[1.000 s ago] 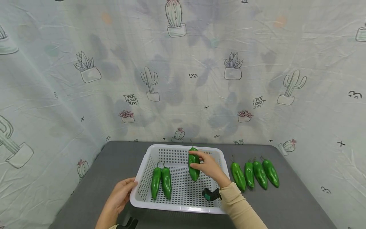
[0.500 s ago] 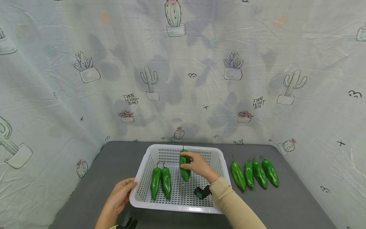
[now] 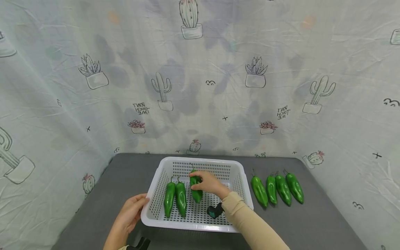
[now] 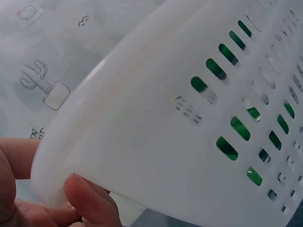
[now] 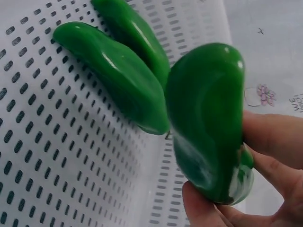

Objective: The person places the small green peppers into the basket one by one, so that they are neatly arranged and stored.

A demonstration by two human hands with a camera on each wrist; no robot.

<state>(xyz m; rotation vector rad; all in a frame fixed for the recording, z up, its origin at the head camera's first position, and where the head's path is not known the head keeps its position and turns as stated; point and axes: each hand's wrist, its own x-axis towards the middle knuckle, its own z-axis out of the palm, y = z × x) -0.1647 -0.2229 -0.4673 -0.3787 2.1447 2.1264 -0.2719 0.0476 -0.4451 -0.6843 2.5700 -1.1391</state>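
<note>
My right hand (image 3: 210, 183) pinches a green pepper (image 3: 196, 189) between thumb and fingers, inside the white perforated basket (image 3: 200, 227). In the right wrist view the held pepper (image 5: 206, 118) fills the middle, its lower end toward the camera. Two more green peppers (image 3: 169, 199) lie side by side in the left part of the basket, just left of the held one. My left hand (image 3: 130, 210) grips the basket's left rim. The left wrist view shows the thumb (image 4: 90, 198) against the basket's wall (image 4: 132, 132), with green showing through the slots.
Several green peppers (image 3: 283, 189) lie in a row on the grey table (image 3: 312, 229), right of the basket. A pale curtain (image 3: 200, 114) printed with cacti stands behind and at both sides. A black device (image 3: 215, 210) sits at the right wrist.
My right hand has carried its pepper leftward and lower into the basket, close to the two lying there. The left hand stays on the rim.
</note>
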